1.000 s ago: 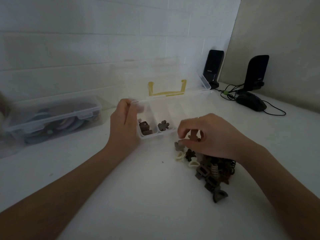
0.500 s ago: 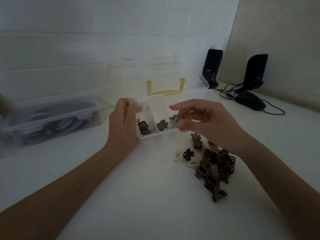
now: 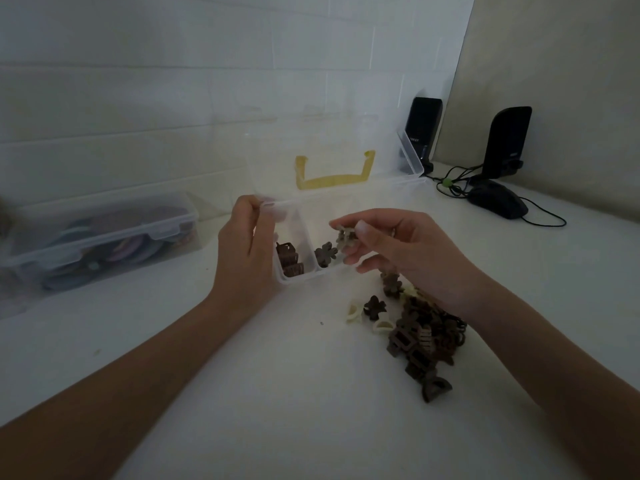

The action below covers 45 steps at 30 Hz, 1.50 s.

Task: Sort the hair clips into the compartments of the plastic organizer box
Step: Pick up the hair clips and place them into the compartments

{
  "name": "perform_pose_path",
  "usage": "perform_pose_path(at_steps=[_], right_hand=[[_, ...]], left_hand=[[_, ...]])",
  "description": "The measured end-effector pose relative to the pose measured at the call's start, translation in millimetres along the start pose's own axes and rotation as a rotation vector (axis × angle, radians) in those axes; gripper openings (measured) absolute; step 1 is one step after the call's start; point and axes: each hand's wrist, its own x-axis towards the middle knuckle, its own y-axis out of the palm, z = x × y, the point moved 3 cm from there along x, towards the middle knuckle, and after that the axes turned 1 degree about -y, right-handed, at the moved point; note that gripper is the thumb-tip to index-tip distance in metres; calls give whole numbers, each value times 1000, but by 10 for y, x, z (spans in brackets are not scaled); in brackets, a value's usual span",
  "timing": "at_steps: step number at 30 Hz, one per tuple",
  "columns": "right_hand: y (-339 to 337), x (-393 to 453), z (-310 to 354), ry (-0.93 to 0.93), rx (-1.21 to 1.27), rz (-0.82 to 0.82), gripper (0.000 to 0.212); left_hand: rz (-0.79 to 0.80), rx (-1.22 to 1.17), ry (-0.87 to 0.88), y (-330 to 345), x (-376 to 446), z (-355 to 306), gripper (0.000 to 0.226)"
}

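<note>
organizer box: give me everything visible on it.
The organizer box is clear plastic, lid open and leaning back toward the wall, with a yellow handle. Dividers split it. Leftmost compartment holds brown clips, the next a dark flower clip. The left hand grips its left end; it sits on the white table.

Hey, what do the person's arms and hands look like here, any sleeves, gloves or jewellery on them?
Both forearms are bare to the frame edge: no sleeves visible. The left hand and right hand wear no gloves, and no rings, watch or bracelets show. The right thumbnail looks pale.
</note>
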Motion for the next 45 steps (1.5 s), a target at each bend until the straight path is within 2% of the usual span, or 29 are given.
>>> perform_pose_path(at_steps=[2, 4, 7, 19, 25, 30, 33, 35, 40, 45], right_hand=[[-14, -6, 11, -133, -313, -149, 20], [-5, -20, 15, -226, -479, -260, 20], [18, -32, 18, -305, -522, -328, 21], [72, 15, -21, -391, -658, -383, 20], [104, 70, -120, -303, -691, -290, 34], [-7, 8, -6, -305, -611, -311, 22], [-76, -46, 72, -297, -486, -240, 25], [-103, -79, 107, -289, -508, -149, 24], [22, -116, 52, -177, -953, 191, 17], [77, -114, 79, -106, -1179, 324, 40]], left_hand=[[3, 13, 7, -3, -4, -6, 14], [1, 10, 4, 2, -11, -19, 15], [-9, 3, -18, 6, -7, -15, 16], [24, 56, 39, 29, -50, -75, 19], [36, 99, 98, 32, -52, -84, 18], [40, 78, 81, 19, -41, -62, 18], [31, 57, 53, 5, -34, -82, 18], [19, 39, 13, 1, -33, -91, 17], [-14, 35, -32, -27, -8, -42, 17], [-28, 73, 10, -24, 2, -43, 24]])
